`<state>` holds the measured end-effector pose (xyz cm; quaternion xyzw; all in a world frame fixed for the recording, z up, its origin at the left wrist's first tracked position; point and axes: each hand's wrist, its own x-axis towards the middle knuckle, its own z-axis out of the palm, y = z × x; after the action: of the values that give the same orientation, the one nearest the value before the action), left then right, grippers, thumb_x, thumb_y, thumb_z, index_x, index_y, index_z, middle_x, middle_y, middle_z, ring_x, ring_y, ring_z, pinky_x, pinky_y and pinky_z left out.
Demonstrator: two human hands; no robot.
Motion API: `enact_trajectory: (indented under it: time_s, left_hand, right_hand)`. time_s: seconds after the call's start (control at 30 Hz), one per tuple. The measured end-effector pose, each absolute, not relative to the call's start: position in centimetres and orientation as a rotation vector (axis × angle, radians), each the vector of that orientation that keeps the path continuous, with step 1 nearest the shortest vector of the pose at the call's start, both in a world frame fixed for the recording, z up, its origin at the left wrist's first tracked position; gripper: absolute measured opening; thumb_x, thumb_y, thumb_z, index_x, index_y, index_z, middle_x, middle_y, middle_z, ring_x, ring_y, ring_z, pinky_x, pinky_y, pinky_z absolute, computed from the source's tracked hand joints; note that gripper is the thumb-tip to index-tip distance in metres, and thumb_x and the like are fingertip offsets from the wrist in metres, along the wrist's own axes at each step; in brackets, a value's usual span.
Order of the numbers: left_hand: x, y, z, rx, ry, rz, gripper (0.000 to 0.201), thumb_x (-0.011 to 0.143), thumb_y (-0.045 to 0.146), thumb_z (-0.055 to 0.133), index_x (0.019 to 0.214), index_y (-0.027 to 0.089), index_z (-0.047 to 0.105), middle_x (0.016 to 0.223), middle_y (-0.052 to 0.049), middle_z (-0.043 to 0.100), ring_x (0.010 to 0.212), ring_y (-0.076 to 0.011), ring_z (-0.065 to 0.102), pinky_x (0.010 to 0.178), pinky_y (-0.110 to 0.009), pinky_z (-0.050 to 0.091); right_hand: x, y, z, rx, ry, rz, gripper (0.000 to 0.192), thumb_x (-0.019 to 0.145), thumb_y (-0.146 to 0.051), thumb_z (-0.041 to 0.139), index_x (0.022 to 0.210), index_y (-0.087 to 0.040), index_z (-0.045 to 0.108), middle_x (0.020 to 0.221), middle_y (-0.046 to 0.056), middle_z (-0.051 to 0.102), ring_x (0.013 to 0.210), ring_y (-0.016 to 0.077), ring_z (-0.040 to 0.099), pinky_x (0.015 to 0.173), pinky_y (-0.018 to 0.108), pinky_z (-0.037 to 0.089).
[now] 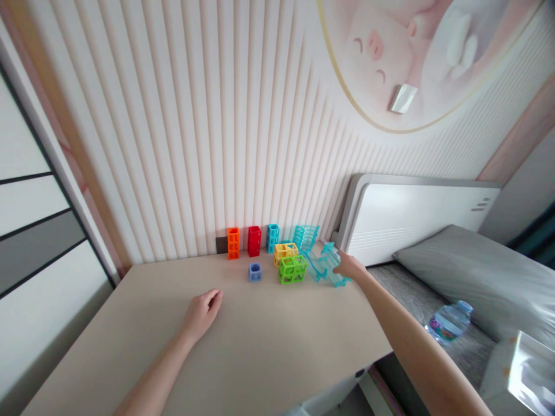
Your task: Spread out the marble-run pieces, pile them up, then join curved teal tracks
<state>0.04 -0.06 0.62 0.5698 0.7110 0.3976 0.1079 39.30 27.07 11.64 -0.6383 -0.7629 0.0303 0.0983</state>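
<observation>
My right hand (350,267) reaches to the far right of the beige table (243,346) and grips a clear teal lattice piece (330,261). Just left of it lie a green frame block (292,269) and a yellow frame block (285,252). A small blue cube (255,271) sits alone in front. Against the wall stand an orange tower (233,242), a red tower (254,241), a light blue tower (273,237) and more teal pieces (306,236). My left hand (202,314) rests palm down on the table, fingers loosely curled, holding nothing.
A ribbed wall rises behind the table. A bed with a white headboard (411,214), a grey pillow (477,271) and a plastic water bottle (450,321) lies to the right. A cabinet (39,231) stands at the left.
</observation>
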Motion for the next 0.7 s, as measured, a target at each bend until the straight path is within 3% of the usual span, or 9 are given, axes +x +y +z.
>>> enact_trajectory:
  time_s: [0.13, 0.23, 0.3, 0.4, 0.5, 0.6, 0.7]
  left_hand:
    - [2.7, 0.2, 2.7, 1.449, 1.882, 1.444, 0.042, 0.089, 0.056, 0.051, 0.105, 0.021, 0.068, 0.086, -0.006, 0.072, 0.081, -0.0219, 0.068, 0.072, -0.029, 0.053]
    - [6.0, 0.9, 4.3, 1.153, 1.498, 1.516, 0.066, 0.087, 0.064, 0.054, 0.135, 0.018, 0.052, 0.115, -0.013, 0.068, 0.100, -0.0248, 0.068, 0.080, -0.034, 0.057]
    - [7.4, 1.3, 4.7, 0.984, 1.346, 1.525, 0.073, 0.086, 0.066, 0.056, 0.142, 0.019, 0.043, 0.128, -0.016, 0.062, 0.106, -0.0254, 0.067, 0.083, -0.037, 0.058]
    - [6.3, 1.1, 4.2, 0.794, 1.429, 1.627, 0.068, 0.086, 0.061, 0.061, 0.138, 0.021, 0.044, 0.118, -0.014, 0.066, 0.101, -0.0240, 0.069, 0.081, -0.036, 0.059]
    - [2.1, -0.2, 3.2, 0.639, 1.679, 1.624, 0.048, 0.090, 0.048, 0.062, 0.127, 0.020, 0.051, 0.100, -0.009, 0.071, 0.087, -0.0212, 0.071, 0.070, -0.031, 0.059]
    - [-2.3, -1.7, 2.4, 0.534, 1.836, 1.572, 0.031, 0.092, 0.038, 0.060, 0.114, 0.017, 0.055, 0.088, -0.007, 0.072, 0.074, -0.0178, 0.072, 0.063, -0.027, 0.057]
    - [-5.7, -2.8, 1.9, 0.466, 1.994, 1.513, 0.023, 0.093, 0.030, 0.060, 0.109, 0.016, 0.055, 0.082, -0.005, 0.072, 0.068, -0.0160, 0.072, 0.061, -0.026, 0.057]
  right_hand:
    - [36.7, 22.9, 13.0, -1.710, -2.289, 0.209, 0.063, 0.078, -0.034, 0.070, 0.136, -0.018, 0.050, 0.098, 0.010, 0.072, 0.089, 0.0231, 0.069, 0.070, 0.029, 0.048]
    - [30.8, 17.7, 11.6, -1.265, -2.345, 0.892, 0.065, 0.071, -0.031, 0.077, 0.129, -0.018, 0.054, 0.085, 0.003, 0.071, 0.074, 0.0182, 0.067, 0.061, 0.025, 0.050]
    - [25.8, 14.3, 9.9, -1.050, -2.330, 1.272, 0.060, 0.064, -0.027, 0.082, 0.119, -0.018, 0.059, 0.085, 0.001, 0.071, 0.069, 0.0156, 0.066, 0.056, 0.023, 0.050]
    - [18.2, 10.8, 7.6, -0.797, -2.207, 1.570, 0.047, 0.067, -0.027, 0.080, 0.110, -0.019, 0.064, 0.089, 0.001, 0.073, 0.073, 0.0140, 0.067, 0.060, 0.022, 0.053]
    - [12.1, 9.0, 6.1, -0.743, -2.226, 1.749, 0.034, 0.073, -0.039, 0.077, 0.098, -0.017, 0.069, 0.086, 0.003, 0.073, 0.075, 0.0152, 0.069, 0.063, 0.024, 0.056]
    - [7.9, 7.9, 5.1, -0.779, -2.312, 1.743, 0.035, 0.076, -0.048, 0.075, 0.088, -0.015, 0.069, 0.079, 0.004, 0.073, 0.070, 0.0156, 0.070, 0.061, 0.025, 0.056]
    - [5.3, 7.6, 4.3, -0.913, -2.408, 1.611, 0.037, 0.082, -0.052, 0.069, 0.090, -0.016, 0.067, 0.074, 0.005, 0.072, 0.064, 0.0176, 0.070, 0.055, 0.026, 0.056]
